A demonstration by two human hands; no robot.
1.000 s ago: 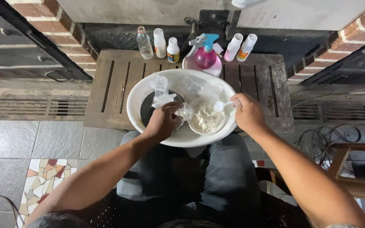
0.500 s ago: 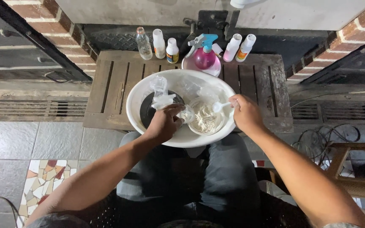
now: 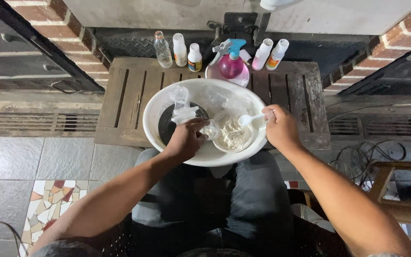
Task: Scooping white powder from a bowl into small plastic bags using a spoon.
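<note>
Left hand [image 3: 185, 141] grips one clear plastic bag [image 3: 182, 105], right hand [image 3: 280, 127] pinches one white plastic spoon [image 3: 249, 119] over one round white plastic basin [image 3: 205, 157]; five small bottles [image 3: 181, 49], one pink spray bottle [image 3: 231, 64] at pallet's far edge.

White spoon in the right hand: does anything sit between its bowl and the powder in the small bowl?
Nothing visible. The right hand holds the white spoon just over the powder, with no object between them.

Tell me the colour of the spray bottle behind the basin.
Pink spray bottle with a blue trigger head, seen in the head view.

clear bag [image 3: 182, 105] in basin | white labelled bottles [image 3: 187, 51] behind, on bench
</note>
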